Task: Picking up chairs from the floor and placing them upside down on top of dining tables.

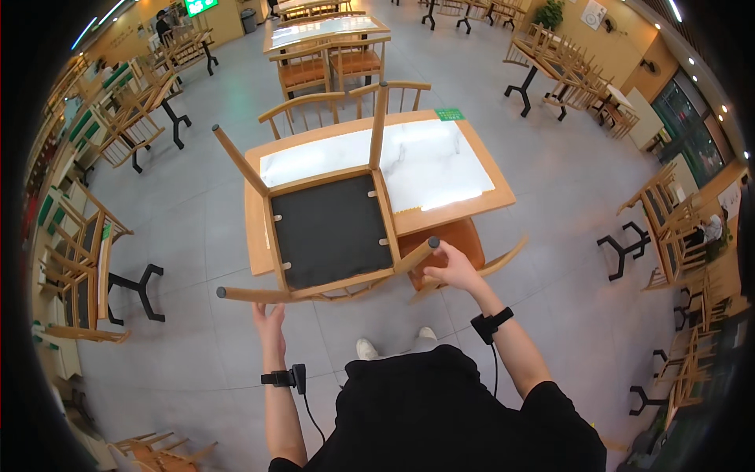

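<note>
A wooden chair with a dark underside is upside down on the near left part of a table with a white marbled top. Its legs stick up and outward, two of them toward me. My left hand is just below the near left leg, fingers apart, their tips close to the wood. Beside the capped end of the near right leg is my right hand, its fingers spread and curved around no visible thing. Under the table's near edge, to the right, stands an upright chair with an orange seat.
Two chairs stand at the table's far side, and another table with chairs is behind. Along the left, tables carry upturned chairs; more stacked chairs line the right. Grey tiled floor surrounds the table.
</note>
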Demonstrator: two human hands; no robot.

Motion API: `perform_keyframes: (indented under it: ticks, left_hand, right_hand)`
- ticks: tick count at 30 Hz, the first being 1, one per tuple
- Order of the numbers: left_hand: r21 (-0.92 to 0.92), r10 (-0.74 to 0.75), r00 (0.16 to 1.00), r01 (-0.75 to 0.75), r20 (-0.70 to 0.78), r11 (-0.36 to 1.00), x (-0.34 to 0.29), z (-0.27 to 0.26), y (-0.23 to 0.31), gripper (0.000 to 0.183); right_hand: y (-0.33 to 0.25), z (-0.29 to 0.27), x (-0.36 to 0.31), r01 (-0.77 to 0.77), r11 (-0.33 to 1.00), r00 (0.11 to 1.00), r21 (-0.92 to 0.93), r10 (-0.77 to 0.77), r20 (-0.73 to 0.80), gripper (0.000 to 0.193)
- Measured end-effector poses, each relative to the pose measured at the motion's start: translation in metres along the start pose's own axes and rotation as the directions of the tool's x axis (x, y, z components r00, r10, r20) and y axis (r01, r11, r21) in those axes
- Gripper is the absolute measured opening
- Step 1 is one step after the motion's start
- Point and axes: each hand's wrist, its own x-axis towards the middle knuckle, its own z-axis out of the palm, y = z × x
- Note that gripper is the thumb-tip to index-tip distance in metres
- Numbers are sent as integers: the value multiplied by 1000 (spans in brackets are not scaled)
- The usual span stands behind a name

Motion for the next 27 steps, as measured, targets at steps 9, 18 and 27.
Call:
perform_keyframes:
  ticks: [9,18,27]
  left_hand:
    - [-104,38,977,-61,-210,993,-31,47,-36,96]
    - [-158,42,911,-117,-410,981,-118,165,-87,91]
    - [4,-2,852,5,-524,1000,-303,270,-101,79]
  right_hand:
    - [170,-49,8,-171,919,927,-355,272,259,66]
    - [251,-56,31,113,902,716,-417,217,663,62]
    - [272,-34,49,65,914,676,-400,254,691,52]
